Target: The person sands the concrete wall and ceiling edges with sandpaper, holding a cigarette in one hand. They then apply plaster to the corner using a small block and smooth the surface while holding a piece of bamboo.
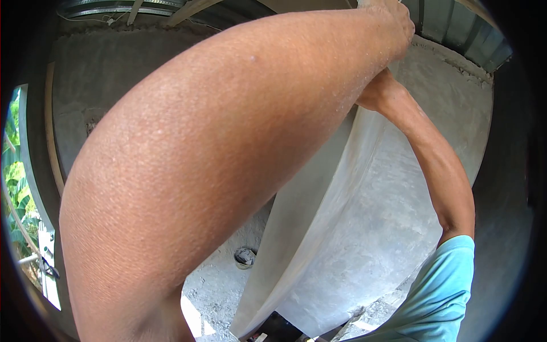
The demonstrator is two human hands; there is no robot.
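Observation:
My left arm stretches across the view very close to the camera, rising to the upper right. At its end, my left hand is raised at the top edge, partly cut off, with its fingers curled. What it grips, if anything, does not show. From the lower right my right arm, in a teal sleeve, reaches up to meet the left forearm. Behind that forearm my right hand is hidden; only the wrist shows. Below the arms slopes a smooth grey cement surface with a long raised edge.
A small bucket with grey material stands on the rough floor. Grey plastered walls surround me, with corrugated metal sheets overhead at right. Greenery shows through an opening at left. Dark clutter lies at the bottom.

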